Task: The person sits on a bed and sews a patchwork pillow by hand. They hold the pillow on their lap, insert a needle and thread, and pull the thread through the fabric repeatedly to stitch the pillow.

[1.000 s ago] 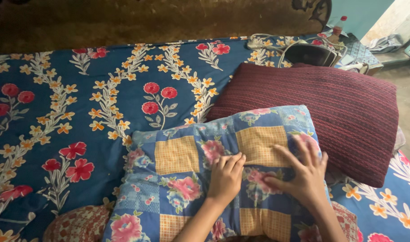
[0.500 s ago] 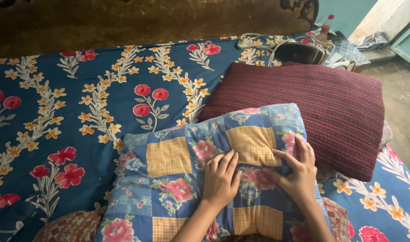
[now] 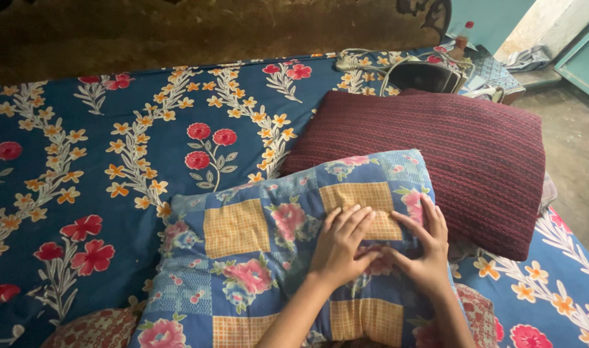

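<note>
Hands lie flat and open, side by side: left hand (image 3: 341,248) and right hand (image 3: 423,254) press on the patchwork pillow (image 3: 256,258), fingertips touching. It rests on the flowered bedsheet (image 3: 114,148), overlapping a maroon pillow (image 3: 449,148) to its right.

Dark wooden headboard (image 3: 210,29), teal wall (image 3: 491,16), grey floor (image 3: 581,135)

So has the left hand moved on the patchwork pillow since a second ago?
Yes. The left hand has slid right across the patchwork pillow, closing up against the right hand.
</note>
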